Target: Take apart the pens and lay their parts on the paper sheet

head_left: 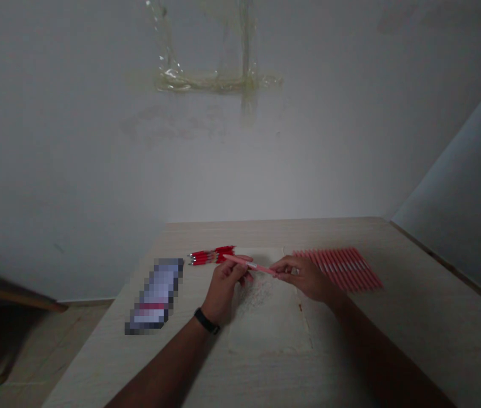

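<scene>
A pink pen (pixel 261 267) is held level between both hands, above a pale sheet (pixel 269 334) on the table. My left hand (pixel 227 277) pinches it around the middle, the pointed end sticking out to the left. With closed fingertips, my right hand (pixel 303 275) grips its right end. Several red pens (pixel 208 258) with silvery tips lie in a small group just beyond my left hand. Beside and behind my right hand, a neat row of several pink pens (pixel 350 269) lies side by side, partly hidden by that hand.
At the table's left lies a blurred-out phone-like object (pixel 157 294). The wooden table (pixel 108 362) meets a wall (pixel 286 170) with clear tape (pixel 215 85) on it. A dark wooden piece of furniture (pixel 11 294) stands on the floor at left.
</scene>
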The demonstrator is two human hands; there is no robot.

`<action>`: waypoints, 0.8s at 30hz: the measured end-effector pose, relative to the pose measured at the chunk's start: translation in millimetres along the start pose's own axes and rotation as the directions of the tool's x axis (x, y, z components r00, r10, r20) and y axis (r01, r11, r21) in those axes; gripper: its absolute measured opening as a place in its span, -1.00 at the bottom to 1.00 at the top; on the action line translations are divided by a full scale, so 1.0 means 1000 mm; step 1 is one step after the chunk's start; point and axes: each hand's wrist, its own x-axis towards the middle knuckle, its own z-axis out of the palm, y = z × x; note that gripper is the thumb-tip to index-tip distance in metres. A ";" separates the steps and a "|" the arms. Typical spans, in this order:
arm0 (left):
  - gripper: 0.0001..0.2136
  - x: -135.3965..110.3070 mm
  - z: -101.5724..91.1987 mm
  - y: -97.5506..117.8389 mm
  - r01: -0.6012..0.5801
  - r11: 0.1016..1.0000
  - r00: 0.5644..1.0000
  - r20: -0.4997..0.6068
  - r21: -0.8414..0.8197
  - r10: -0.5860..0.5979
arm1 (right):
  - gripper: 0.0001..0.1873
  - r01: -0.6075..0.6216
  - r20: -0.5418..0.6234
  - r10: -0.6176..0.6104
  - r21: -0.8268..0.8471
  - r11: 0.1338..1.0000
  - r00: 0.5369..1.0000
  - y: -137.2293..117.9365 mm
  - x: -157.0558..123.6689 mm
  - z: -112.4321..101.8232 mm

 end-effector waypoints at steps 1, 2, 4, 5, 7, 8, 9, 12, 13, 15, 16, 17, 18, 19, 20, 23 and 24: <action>-0.74 0.000 0.000 0.000 -0.002 1.000 1.000 -0.004 0.004 0.002 | -0.77 0.001 0.005 -0.001 -0.001 1.000 1.000 -0.001 0.000 -0.001; -0.73 0.000 0.001 0.000 -0.001 1.000 1.000 -0.003 0.005 0.001 | -0.78 0.001 0.007 -0.002 0.001 1.000 1.000 -0.001 0.000 -0.001; -0.73 0.000 0.001 -0.001 0.007 1.000 1.000 0.011 0.002 -0.007 | -0.80 0.001 -0.007 -0.001 0.007 1.000 1.000 -0.001 0.000 0.001; -0.74 -0.001 0.001 -0.002 0.011 1.000 1.000 0.020 -0.002 -0.011 | -0.81 0.000 -0.016 0.000 0.011 1.000 1.000 -0.001 -0.001 0.002; -0.74 -0.001 0.001 -0.002 0.019 1.000 0.999 0.034 -0.007 -0.019 | -0.82 -0.004 -0.019 0.004 0.016 1.000 1.000 -0.001 -0.001 0.003; -0.74 -0.001 0.001 -0.002 0.020 1.000 0.999 0.035 -0.006 -0.019 | -0.83 -0.005 -0.014 0.005 0.017 1.000 1.000 -0.001 -0.001 0.003; -0.74 -0.001 0.001 -0.002 0.020 1.000 0.999 0.034 -0.003 -0.020 | -0.82 -0.005 -0.011 0.005 0.016 1.000 1.000 -0.001 -0.001 0.003; -0.73 -0.001 0.001 -0.001 0.021 1.000 1.000 0.017 -0.001 -0.021 | -0.82 0.001 -0.012 -0.001 0.003 1.000 1.000 -0.001 -0.001 0.001; -0.73 -0.001 0.001 -0.001 0.023 1.000 1.000 0.014 -0.001 -0.023 | -0.82 0.004 -0.017 -0.004 -0.004 1.000 1.000 -0.001 -0.001 0.001; -0.72 -0.001 0.001 -0.002 0.028 1.000 0.999 0.017 -0.004 -0.028 | -0.83 0.001 -0.025 -0.002 -0.021 1.000 1.000 -0.001 0.000 0.000; -0.71 -0.001 0.001 -0.002 0.031 1.000 0.999 0.022 -0.004 -0.031 | -0.84 -0.001 -0.029 0.000 -0.029 1.000 1.000 -0.002 0.000 0.000; -0.71 -0.001 0.001 -0.003 0.033 0.999 0.999 0.028 -0.004 -0.033 | -0.84 -0.003 -0.031 0.002 -0.037 0.999 1.000 -0.002 0.000 0.000; -0.71 -0.001 0.001 -0.003 0.035 0.999 0.999 0.031 -0.003 -0.034 | -0.84 -0.003 -0.029 0.002 -0.045 0.999 1.000 -0.002 0.000 0.000; -0.71 -0.001 0.001 -0.003 0.036 0.999 0.999 0.032 -0.001 -0.036 | -0.83 0.001 -0.026 -0.002 -0.051 0.999 1.000 -0.002 0.000 0.000; -0.71 -0.001 0.001 -0.003 0.035 0.999 0.999 0.029 0.001 -0.035 | -0.82 0.007 -0.019 -0.008 -0.056 0.998 1.000 -0.002 0.000 0.000; -0.71 0.000 0.001 0.000 0.027 1.000 1.000 0.009 -0.001 -0.027 | -0.78 0.030 0.003 -0.030 -0.058 0.998 1.000 -0.003 -0.001 0.000; -0.71 0.000 0.001 0.000 0.025 1.000 1.000 0.004 0.000 -0.025 | -0.77 0.036 0.011 -0.035 -0.053 0.998 0.999 -0.003 -0.001 0.001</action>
